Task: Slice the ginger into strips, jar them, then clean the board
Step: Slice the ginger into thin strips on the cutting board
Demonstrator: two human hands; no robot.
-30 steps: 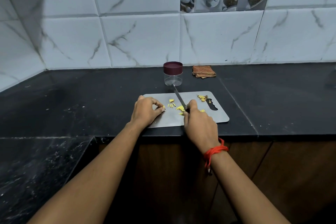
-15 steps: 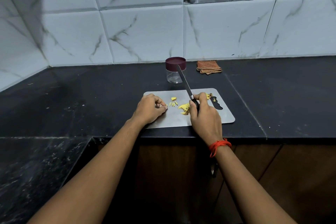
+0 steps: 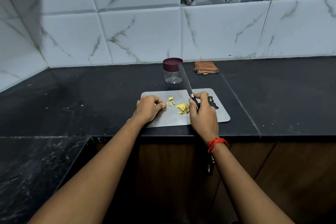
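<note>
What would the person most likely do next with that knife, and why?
Probably bring the knife down on the small ginger piece that the left hand pinches on the board, cutting more strips. The right hand holds the blade lifted, an uncut chunk lies nearby, and the jar is still lidded.

Your yellow ginger strips lie heaped midway on the steel board, with a stubby chunk just beyond them. Your clear, maroon-lidded jar stands upright behind the board.

No readable text, labels or numbers anywhere.
</note>
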